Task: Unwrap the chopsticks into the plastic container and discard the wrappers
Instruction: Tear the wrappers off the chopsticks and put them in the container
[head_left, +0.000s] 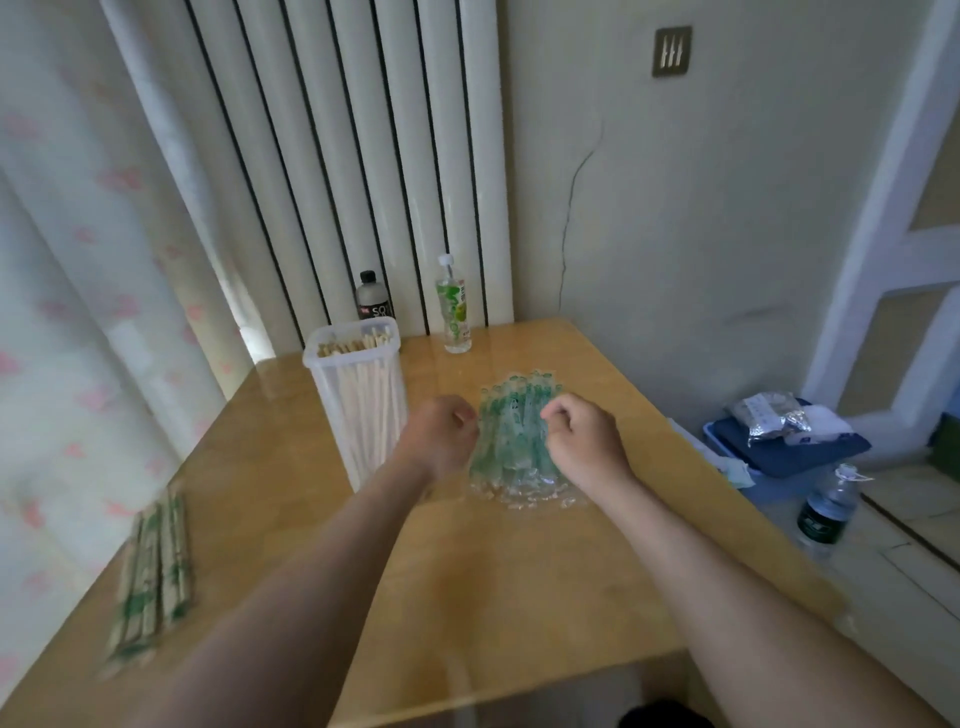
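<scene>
Wrapped chopsticks (150, 566) are lying at the left edge of the table (519, 597), their green print smearing into a blur. Pale bare chopsticks (366, 405) are standing upright in the clear plastic container (307, 359). The left hand (439, 436) and right hand (584, 436) are hovering, fingers curled, over the pile of clear, green-printed wrappers (511, 452). Whether either is pinching a wrapper, I cannot tell.

Clear plastic container (332, 415) upright, full of bare chopsticks (353, 344), green-printed wrappers (511, 452) heaped to its right, wrapped chopsticks (156, 566) lying far left
</scene>
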